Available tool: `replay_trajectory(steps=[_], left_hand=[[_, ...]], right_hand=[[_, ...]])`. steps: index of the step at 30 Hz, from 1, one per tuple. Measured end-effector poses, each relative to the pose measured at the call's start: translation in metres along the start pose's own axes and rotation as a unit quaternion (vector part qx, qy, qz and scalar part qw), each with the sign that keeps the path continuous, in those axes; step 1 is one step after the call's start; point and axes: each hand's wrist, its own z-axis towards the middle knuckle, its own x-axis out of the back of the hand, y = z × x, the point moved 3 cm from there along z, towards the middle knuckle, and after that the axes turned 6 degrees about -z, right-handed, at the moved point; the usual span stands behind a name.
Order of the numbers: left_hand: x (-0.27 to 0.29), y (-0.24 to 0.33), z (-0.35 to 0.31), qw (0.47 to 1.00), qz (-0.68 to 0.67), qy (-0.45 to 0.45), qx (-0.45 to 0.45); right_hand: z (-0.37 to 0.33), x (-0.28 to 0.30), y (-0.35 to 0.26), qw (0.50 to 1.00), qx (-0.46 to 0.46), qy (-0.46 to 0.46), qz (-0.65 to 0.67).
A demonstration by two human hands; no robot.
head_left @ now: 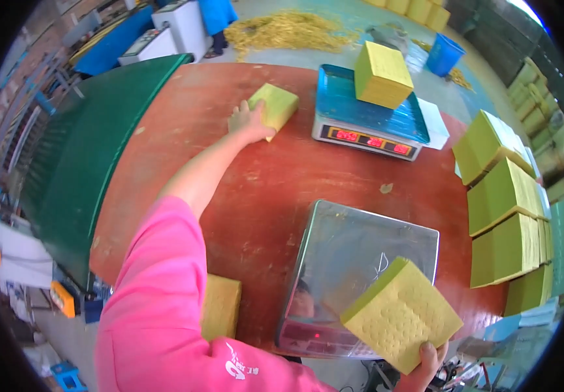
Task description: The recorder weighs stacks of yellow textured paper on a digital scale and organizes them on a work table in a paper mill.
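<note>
My left arm, in a pink sleeve, reaches far across the red table. At its end my left hand (248, 123) grips the left side of a thin stack of yellow paper (280, 104) lying on the tabletop. My right hand (427, 367) holds another stack of yellow paper (402, 317) by its lower edge, thumb on its dimpled face. That stack is tilted in front of a scale with a shiny metal top (367, 238), partly covering it; whether they touch I cannot tell.
A second scale with a blue tray (334, 85) and lit red digits carries a tall yellow paper block (383, 72). Several yellow stacks (504, 196) line the table's right edge. Another yellow block (223, 307) sits beside my left sleeve. A green panel (79, 150) borders the table's left.
</note>
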Motion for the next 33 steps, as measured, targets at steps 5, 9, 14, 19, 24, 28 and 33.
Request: replay_trajectory(steps=[5,9,14,19,24,28,33], left_hand=[[0.037,-0.049,-0.116,0.995,0.021,-0.053,0.084],[0.065,-0.053,-0.157,0.961,-0.174,-0.156,0.147],[0.089,-0.097,-0.147,0.843,-0.514,-0.161,0.018],[0.103,-0.107,-0.127,0.785,-0.595,-0.147,0.093],[0.101,-0.102,-0.101,0.541,-0.797,-0.226,0.148],[0.073,-0.121,-0.073,0.65,-0.733,-0.181,0.087],[0.051,-0.125,-0.052,0.689,-0.68,-0.228,0.105]], right_hand=[[0.024,-0.054,-0.035,0.986,-0.017,-0.126,0.107],[0.024,-0.111,-0.047,0.972,-0.032,-0.168,0.159],[0.04,-0.242,-0.055,0.925,-0.071,-0.306,0.214],[0.064,-0.38,-0.015,0.933,-0.069,-0.272,0.226],[0.062,-0.455,0.036,0.943,-0.119,-0.197,0.239],[0.074,-0.459,0.067,0.943,-0.122,-0.228,0.21],[0.11,-0.437,0.076,0.955,-0.136,-0.237,0.116]])
